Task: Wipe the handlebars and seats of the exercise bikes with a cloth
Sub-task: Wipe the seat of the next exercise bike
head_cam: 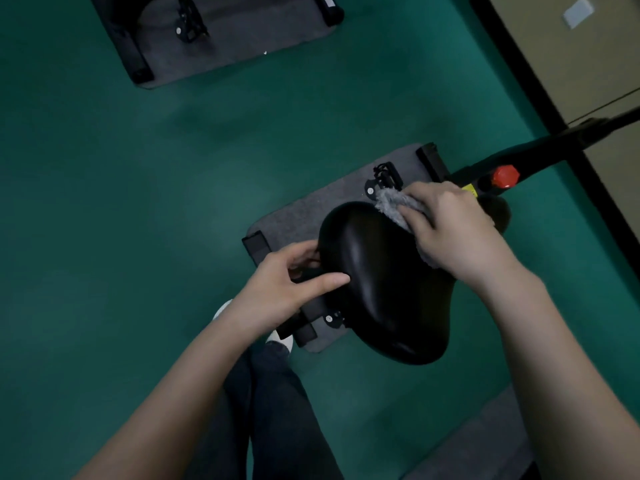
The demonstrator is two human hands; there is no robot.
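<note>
So, the black bike seat is seen from straight above, right of centre, over a grey mat that's laid on the green floor. A fluffy grey cloth is bunched under the right hand and pressed onto the narrow front end of the seat. The fingers are curled down over the cloth, so it's held pretty snugly, with fuzzy bits left poking out ahead of the fingertips and below the palm.

The left hand is clamped on the seat's left edge. The thumb is laid flat along the top surface and the other fingers are tucked in against the rim. How far they're wrapped underneath can't really be told, tbh.

Just past the right hand, a red knob is mounted on the black frame, with a yellow sticker stuck right beside it. A pedal is seen just beyond the cloth, down at mat level.

A second mat, with another bike's base parked on it, is seen at the top left, well apart from this one. Dark trouser legs and a pale shoe are spotted under the left forearm, the shoe at the near edge of the grey mat.
</note>
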